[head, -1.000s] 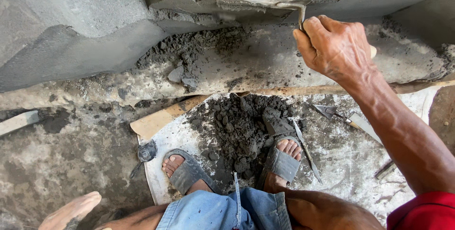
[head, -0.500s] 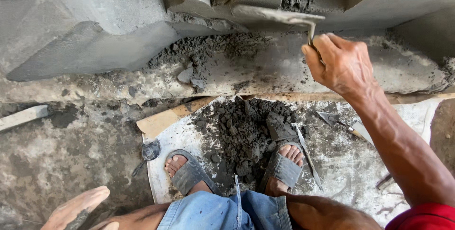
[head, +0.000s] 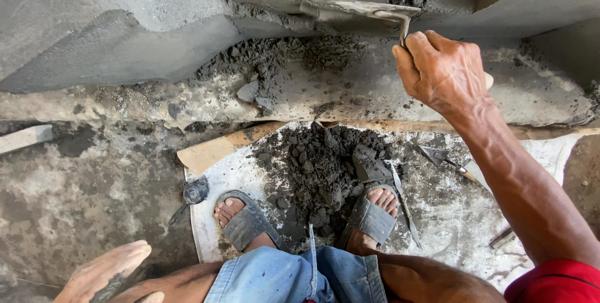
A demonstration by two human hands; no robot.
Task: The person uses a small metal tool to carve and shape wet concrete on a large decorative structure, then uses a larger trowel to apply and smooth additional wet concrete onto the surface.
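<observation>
With the right hand clamped on the trowel pressed flat against the concrete moulding, and the left hand open and idle, steady even pressure would likely smooth the mortar best.

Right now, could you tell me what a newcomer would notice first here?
The right hand, upper right, grips a trowel pressed against the grey moulded wall. Below, a heap of dark mortar lies on a white sheet between two sandalled feet. The left hand hangs bare, bottom left.
</observation>
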